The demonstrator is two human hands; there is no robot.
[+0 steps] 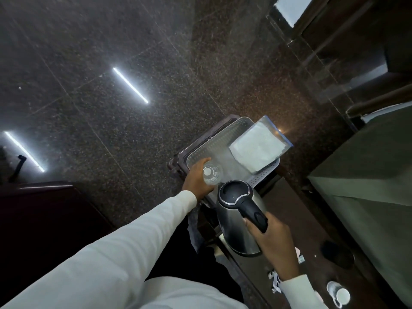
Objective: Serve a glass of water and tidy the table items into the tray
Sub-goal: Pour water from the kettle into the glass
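I see a steel kettle point(239, 221) with a brushed, round body, a black lid and a thick black handle, in the lower middle of the frame. My right hand point(270, 239) is closed tight around this handle, and the spout points toward a clear glass point(211, 173). My left hand point(197, 178), coming from a pale sleeve point(124, 241), is wrapped around the glass, fingers curled on its side. The glass stands at the near-left corner of a rectangular grey tray point(214, 139) with a dotted, perforated floor; whether water is inside I cannot tell. A folded white napkin in a transparent sleeve point(259, 147) lies on the right part of the tray and hangs over its edge. The tray rests on a dark wooden table point(289, 215). At the lower right a white cup point(337, 293) stands on the table, well apart. The floor is dark speckled stone point(111, 52), polished.
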